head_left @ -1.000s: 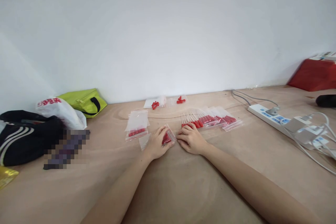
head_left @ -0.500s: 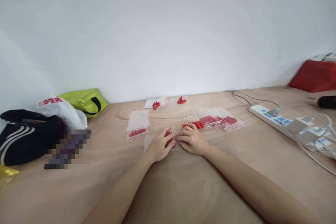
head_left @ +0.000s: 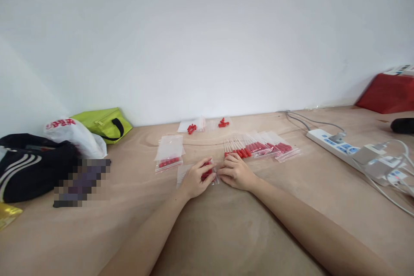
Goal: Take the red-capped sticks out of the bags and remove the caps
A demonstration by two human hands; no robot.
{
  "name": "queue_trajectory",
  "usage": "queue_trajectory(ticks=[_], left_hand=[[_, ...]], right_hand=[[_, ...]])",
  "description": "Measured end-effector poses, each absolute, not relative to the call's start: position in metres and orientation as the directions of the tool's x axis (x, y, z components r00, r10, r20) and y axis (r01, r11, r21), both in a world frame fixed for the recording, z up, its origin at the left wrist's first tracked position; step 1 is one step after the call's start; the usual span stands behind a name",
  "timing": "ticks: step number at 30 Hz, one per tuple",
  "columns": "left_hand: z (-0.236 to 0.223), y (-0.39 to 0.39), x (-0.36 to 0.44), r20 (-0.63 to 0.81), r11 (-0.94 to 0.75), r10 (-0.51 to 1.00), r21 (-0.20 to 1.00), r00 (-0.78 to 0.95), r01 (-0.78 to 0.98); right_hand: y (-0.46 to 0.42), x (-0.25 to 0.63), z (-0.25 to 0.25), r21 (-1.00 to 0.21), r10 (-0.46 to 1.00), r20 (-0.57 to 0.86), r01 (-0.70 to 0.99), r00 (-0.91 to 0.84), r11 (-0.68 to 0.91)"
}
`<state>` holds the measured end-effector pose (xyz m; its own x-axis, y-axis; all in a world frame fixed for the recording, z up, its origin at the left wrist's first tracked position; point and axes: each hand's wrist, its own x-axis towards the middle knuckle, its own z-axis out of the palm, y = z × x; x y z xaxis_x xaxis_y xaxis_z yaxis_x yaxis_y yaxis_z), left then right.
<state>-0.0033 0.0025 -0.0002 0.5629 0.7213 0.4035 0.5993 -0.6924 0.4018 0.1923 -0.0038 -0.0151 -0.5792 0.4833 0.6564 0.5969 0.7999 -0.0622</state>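
Note:
My left hand [head_left: 194, 180] rests on a small clear zip-lock bag [head_left: 182, 174], its thumb and fingers around red pieces [head_left: 207, 173] that show through the plastic. At that bag's right edge, the curled fingers of my right hand [head_left: 238, 174] pinch the plastic; the fingertips are partly hidden. Just beyond my right hand lies a row of thin pale sticks with red ends [head_left: 245, 152]. To the right of the row are overlapping zip-lock bags [head_left: 261, 147] with red-ended pieces inside. Left of my hands lie stacked zip-lock bags [head_left: 170, 148] with red pieces along the near edge.
Two groups of red pieces [head_left: 192, 129] lie on plastic bags near the wall. A white power strip [head_left: 331, 143] with chargers and cables is at right, a red bag [head_left: 390, 92] behind it. At left are a black bag [head_left: 35, 168], a white plastic bag [head_left: 76, 138] and a lime-green bag [head_left: 103, 123].
Both hands stay on the same bag with almost no movement. The left fingers have shifted very slightly, and the view has moved a little.

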Motion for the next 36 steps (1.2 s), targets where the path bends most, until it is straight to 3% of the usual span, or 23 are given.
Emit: queue_trajectory(ticks=[15,22,29,36], left_hand=[[-0.002,0.003,-0.003,0.442,-0.737,0.675,0.379,0.591,0.559],[0.001,0.009,-0.005,0.462,-0.785,0.619,0.358,0.635,0.505],[0.012,0.012,-0.006,0.378,-0.830,0.556,0.195,0.740,0.523],[0.014,0.010,-0.002,0.416,-0.856,0.508,0.147,0.754,0.496]], right_hand=[[-0.004,0.188,-0.012,0.108,0.401,0.636,0.590,-0.659,0.800],[-0.006,0.188,-0.012,0.107,0.398,0.655,0.601,-0.642,0.792],[-0.006,0.188,-0.011,0.121,0.367,0.676,0.587,-0.639,0.800],[-0.006,0.188,-0.011,0.086,0.394,0.642,0.572,-0.658,0.815]])
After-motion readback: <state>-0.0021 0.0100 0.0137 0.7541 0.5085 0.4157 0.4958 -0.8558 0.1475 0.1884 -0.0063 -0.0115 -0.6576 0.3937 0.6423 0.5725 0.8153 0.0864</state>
